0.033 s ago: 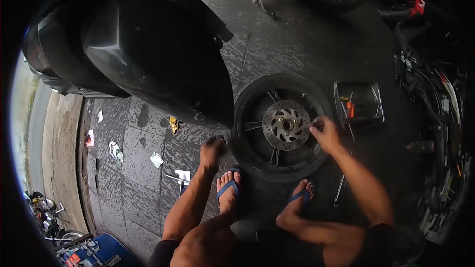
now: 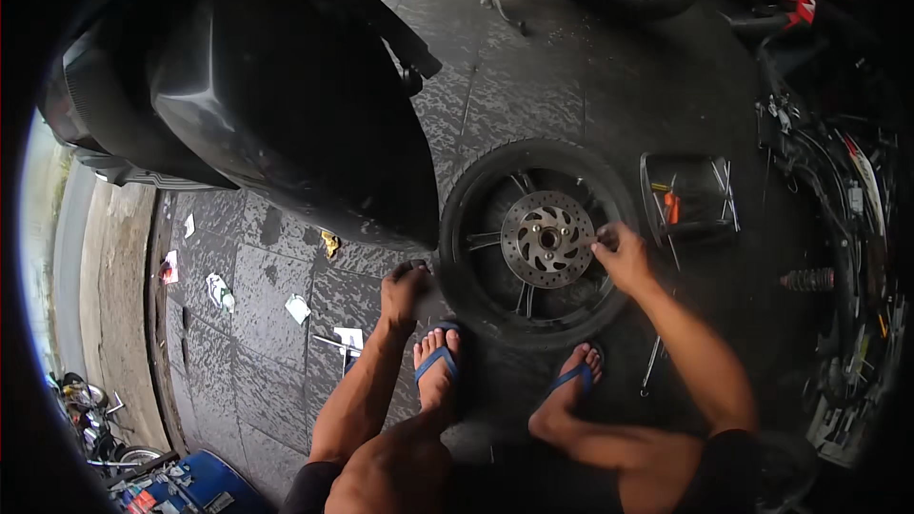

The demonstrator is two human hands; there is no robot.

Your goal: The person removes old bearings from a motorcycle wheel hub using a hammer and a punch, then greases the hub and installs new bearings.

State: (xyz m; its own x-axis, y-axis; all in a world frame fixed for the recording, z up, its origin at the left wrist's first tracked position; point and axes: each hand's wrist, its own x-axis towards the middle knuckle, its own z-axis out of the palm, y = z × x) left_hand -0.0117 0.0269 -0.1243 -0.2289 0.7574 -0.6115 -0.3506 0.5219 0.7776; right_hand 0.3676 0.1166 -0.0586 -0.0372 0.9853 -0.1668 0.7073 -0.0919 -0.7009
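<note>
Nothing has visibly shifted since the earlier frame: both hands sit where they were. The wheel (image 2: 481, 228) lies flat on the wet paving in front of my feet. My right hand (image 2: 624, 255) is at the edge of its brake disc (image 2: 547, 238), fingers pinched together on what looks like a thin tool (image 2: 583, 243) pointing at the hub. My left hand (image 2: 405, 290) rests on the tyre's near-left edge; I cannot tell if it grips.

I judge that pressing down with the left keeps the wheel from turning while the right works.

The scooter body (image 2: 286, 105) crowds the left. A wire tray (image 2: 647, 190) sits just right of the wheel, and a wrench (image 2: 652, 362) lies by my right foot (image 2: 571, 385).
</note>
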